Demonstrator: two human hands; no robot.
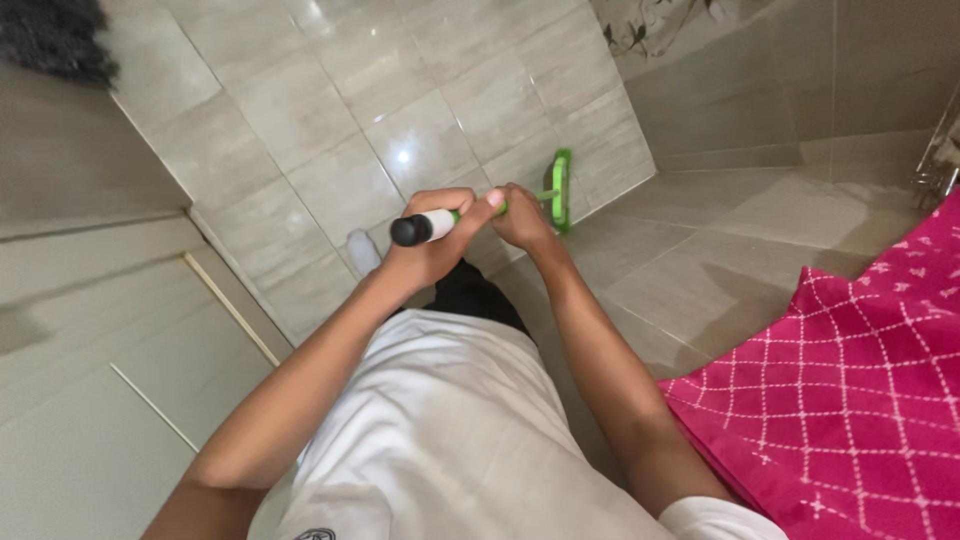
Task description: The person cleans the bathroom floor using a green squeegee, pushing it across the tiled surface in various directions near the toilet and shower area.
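Below, seen from the head: two bare hands closed around one mop. Left hand: wrapped round the upper handle, thumb laid along the shaft, just under the white grip and black end cap. Right hand: fist closed on the shaft lower down, just beside the left hand, between it and the mop head. Handle: green below the white section, running away from the body toward the floor. Mop head: flat, green-framed, resting on the floor near the foot of a wall. Floor: large glossy beige tiles, a light glare spot on one of them. Foot: one, in a white sock, on the tiles just left of the left wrist. Clothing: white shirt and dark trousers, filling the lower middle. Cloth: bright pink, white diamond lattice, lower right, close beside the right forearm. Rug: dark, shaggy, upper left corner, well apart from the mop. Cabinet: pale flat panels along the left edge.
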